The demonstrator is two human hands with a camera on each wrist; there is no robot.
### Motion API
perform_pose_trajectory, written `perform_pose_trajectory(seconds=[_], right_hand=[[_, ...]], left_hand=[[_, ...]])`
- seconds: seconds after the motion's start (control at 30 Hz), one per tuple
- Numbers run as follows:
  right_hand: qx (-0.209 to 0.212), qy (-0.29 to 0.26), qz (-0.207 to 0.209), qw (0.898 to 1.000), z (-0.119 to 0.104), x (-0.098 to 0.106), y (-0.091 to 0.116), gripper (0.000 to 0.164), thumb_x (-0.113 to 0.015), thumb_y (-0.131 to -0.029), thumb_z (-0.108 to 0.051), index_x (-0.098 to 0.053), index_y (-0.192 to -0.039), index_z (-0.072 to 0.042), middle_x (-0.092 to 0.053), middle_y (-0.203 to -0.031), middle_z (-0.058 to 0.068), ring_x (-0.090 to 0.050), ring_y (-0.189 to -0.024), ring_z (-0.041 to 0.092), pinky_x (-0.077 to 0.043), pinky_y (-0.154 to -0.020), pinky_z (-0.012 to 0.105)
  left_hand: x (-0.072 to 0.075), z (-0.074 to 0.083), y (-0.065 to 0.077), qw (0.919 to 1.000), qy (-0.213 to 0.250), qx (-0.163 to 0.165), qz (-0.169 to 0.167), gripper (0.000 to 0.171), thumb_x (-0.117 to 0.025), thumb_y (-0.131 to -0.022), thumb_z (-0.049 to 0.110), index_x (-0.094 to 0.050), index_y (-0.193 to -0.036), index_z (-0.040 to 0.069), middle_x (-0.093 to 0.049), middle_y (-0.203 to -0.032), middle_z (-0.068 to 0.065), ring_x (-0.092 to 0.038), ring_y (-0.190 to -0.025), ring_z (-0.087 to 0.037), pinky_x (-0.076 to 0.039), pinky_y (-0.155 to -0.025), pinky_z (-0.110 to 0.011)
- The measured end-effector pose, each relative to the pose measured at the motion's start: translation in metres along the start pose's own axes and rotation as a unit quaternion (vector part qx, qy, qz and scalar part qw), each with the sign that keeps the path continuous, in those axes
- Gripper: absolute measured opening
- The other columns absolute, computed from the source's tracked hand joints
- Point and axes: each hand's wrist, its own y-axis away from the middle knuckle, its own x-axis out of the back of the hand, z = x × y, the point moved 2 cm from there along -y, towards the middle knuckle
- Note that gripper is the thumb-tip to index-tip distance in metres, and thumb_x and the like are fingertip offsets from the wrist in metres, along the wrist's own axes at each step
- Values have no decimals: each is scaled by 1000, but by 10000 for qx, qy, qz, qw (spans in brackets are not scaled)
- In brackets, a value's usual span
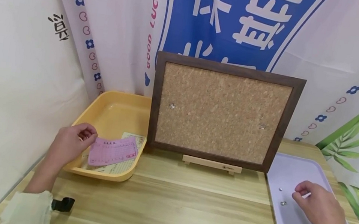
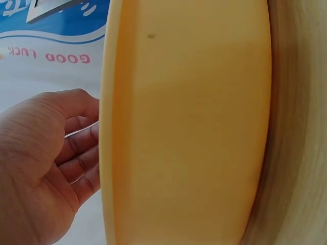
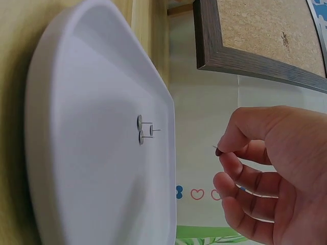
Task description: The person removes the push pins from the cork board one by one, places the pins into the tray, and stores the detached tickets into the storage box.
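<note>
My left hand [image 1: 74,145] pinches the corner of a pink printed slip [image 1: 114,151] over a yellow bin [image 1: 126,99]. Beneath that slip, more printed slips [image 1: 129,165] lie in the bin. In the left wrist view the bin's wall [image 2: 189,122] hides the fingertips and the slip. Above a lilac tray [image 1: 295,167], my right hand [image 1: 323,210] holds a thumbtack [image 3: 218,151] between thumb and forefinger. Several loose thumbtacks [image 3: 141,137] lie on the tray, their pins pointing up.
A dark-framed corkboard [image 1: 221,113] stands on a small wooden support [image 1: 211,164] between bin and tray. Small marks [image 1: 172,106] show on its left and right sides; their kind is unclear. Printed curtains [image 1: 126,25] hang behind the wooden table [image 1: 194,208].
</note>
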Motion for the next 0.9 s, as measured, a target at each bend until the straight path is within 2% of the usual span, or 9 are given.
perform_pose_trajectory(seconds=[0.1, 0.3, 0.5, 0.6, 0.7, 0.77, 0.83, 0.87, 0.9], right_hand=[[35, -5, 71, 10000, -1, 0, 0, 6, -74, -84, -16, -71, -86, -12, -71, -82, 4, -61, -69, 21, -41, -53, 36], [60, -47, 92, 9999, -2, 0, 0, 4, -73, -84, -14, -72, -87, -11, -71, -83, 2, -62, -70, 20, -42, -53, 36], [120, -86, 197, 9997, -3, 1, 0, 6, -71, -86, -13, -73, -90, -10, -71, -84, 2, -63, -70, 19, -42, -54, 36], [140, -118, 167, 9997, -4, 2, 0, 15, -70, -88, -13, -74, -100, -5, -73, -93, 12, -67, -77, 29, -48, -59, 44], [232, -140, 262, 9993, -8, 2, -1, 27, -70, -92, -15, -71, -114, 0, -69, -108, 26, -66, -92, 43, -50, -69, 57], [356, -201, 415, 9983, -12, 2, -1, 35, -70, -95, -18, -66, -123, 2, -63, -119, 33, -61, -103, 51, -47, -78, 65], [618, -321, 803, 9943, -19, 3, -1, 37, -70, -95, -18, -64, -126, 2, -60, -125, 34, -57, -109, 52, -44, -84, 67], [766, -417, 1014, 9910, -23, 4, -1, 37, -71, -95, -16, -64, -126, 3, -59, -126, 33, -56, -112, 52, -43, -87, 66], [950, -521, 1276, 9859, -27, 4, 0, 36, -72, -94, -14, -65, -126, 2, -60, -127, 30, -56, -113, 51, -43, -94, 60]], left_hand=[[1, 4, 0, 9999, -77, -71, 50, 6, -73, -94, 8, -71, -97, 3, -66, -84, -5, -59, -78, -24, -48, -65, -26], [2, 18, -1, 9991, -292, -291, 96, 8, -75, -92, 9, -72, -98, 3, -68, -93, -11, -61, -84, -30, -51, -70, -41], [-2, 36, -3, 9983, -253, -515, -54, 11, -73, -93, 9, -71, -102, 4, -69, -101, -14, -62, -92, -31, -53, -76, -49], [-6, 45, -3, 9976, -182, -651, -174, 17, -73, -94, 9, -70, -110, 3, -69, -107, -15, -63, -98, -33, -53, -79, -52], [-13, 53, -5, 9961, -154, -825, -257, 25, -73, -95, 11, -68, -118, 2, -68, -113, -16, -63, -105, -35, -53, -84, -54], [-17, 57, -6, 9948, -133, -960, -312, 31, -73, -96, 12, -66, -124, 2, -67, -119, -17, -62, -110, -37, -51, -89, -56], [-21, 63, -8, 9927, -109, -1162, -315, 37, -73, -96, 14, -64, -129, 2, -65, -125, -17, -60, -116, -38, -49, -94, -57], [-23, 66, -8, 9916, -94, -1247, -319, 40, -73, -96, 15, -63, -132, 2, -64, -128, -18, -59, -119, -38, -47, -97, -58], [-25, 70, -8, 9906, -84, -1330, -324, 42, -73, -95, 15, -61, -134, 3, -62, -131, -17, -58, -122, -39, -46, -100, -58]])
